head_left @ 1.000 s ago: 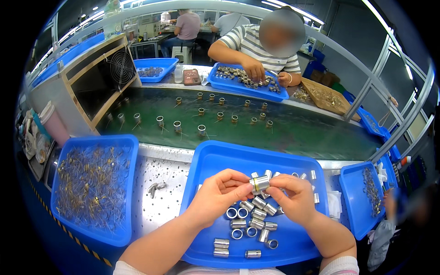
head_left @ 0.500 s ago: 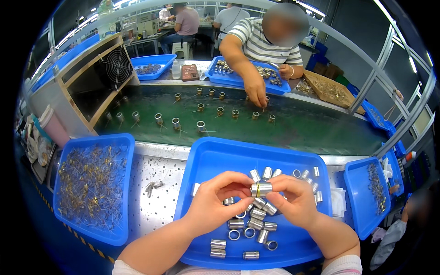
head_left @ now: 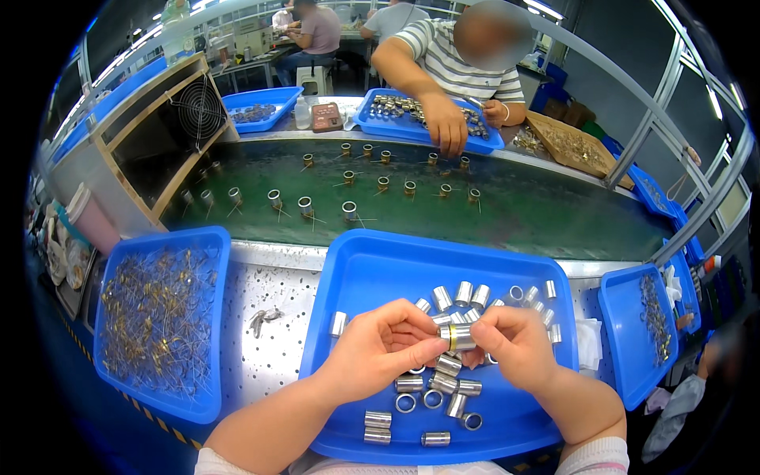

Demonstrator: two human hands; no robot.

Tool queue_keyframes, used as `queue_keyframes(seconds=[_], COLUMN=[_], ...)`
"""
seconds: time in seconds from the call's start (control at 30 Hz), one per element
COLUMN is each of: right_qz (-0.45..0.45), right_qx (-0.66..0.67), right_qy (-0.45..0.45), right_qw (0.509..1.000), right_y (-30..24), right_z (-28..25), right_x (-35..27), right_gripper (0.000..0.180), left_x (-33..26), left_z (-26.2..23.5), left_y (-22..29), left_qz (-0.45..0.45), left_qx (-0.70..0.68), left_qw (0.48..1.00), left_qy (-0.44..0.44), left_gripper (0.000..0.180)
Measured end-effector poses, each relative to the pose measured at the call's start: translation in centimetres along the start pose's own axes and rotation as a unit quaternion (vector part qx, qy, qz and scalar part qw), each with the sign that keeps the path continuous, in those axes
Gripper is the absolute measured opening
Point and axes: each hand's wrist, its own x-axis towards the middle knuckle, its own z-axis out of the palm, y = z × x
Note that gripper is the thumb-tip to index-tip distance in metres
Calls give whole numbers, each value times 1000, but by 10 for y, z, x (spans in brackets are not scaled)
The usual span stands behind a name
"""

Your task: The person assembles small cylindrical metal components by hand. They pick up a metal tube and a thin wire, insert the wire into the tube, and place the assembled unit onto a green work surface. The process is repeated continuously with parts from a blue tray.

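Note:
Above the big blue tray [head_left: 380,269], a short shiny metal cylinder [head_left: 461,338] with a yellow ring near its left end is held level between both hands. My left hand [head_left: 380,348] pinches the ringed end with thumb and fingertips. At the other end, my right hand [head_left: 518,348] grips the cylinder between thumb and curled fingers. Several similar metal sleeves lie in the tray below and around my hands, some on their sides, such as one sleeve [head_left: 435,438] near the front. Others stand on end and show as a ring [head_left: 405,402]. My hands hide some of them.
A left blue tray [head_left: 224,317] holds tangled thin-wired parts; a right blue tray [head_left: 613,317] holds small parts. Beyond runs a green belt [head_left: 554,229] with several wired metal rings standing on it. Across it, a person in a striped shirt [head_left: 459,63] reaches over the belt.
My hands and the cylinder have shifted slightly down and right, and the cylinder's right end is tilted nearer. The person opposite has drawn the reaching hand back from the belt.

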Motion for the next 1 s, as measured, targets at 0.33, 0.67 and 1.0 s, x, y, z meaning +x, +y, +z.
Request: queue_keyframes(seconds=[0.33, 0.67, 1.0], right_qz=[-11, -191, -238], right_qx=[18, -71, -184], right_qy=[1, -23, 1], right_qw=[1000, 979, 954], right_y=[2, 11, 8], right_z=[0, -2, -1], right_x=[0, 5, 6], right_gripper=[17, 9, 15], left_x=[0, 1, 0], left_z=[-1, 0, 1], left_y=[-2, 0, -2], left_qz=[-7, 16, 78], left_qx=[-21, -23, -22], left_qw=[1000, 1000, 997], left_qy=[-14, 1, 7], left_gripper=[20, 24, 28])
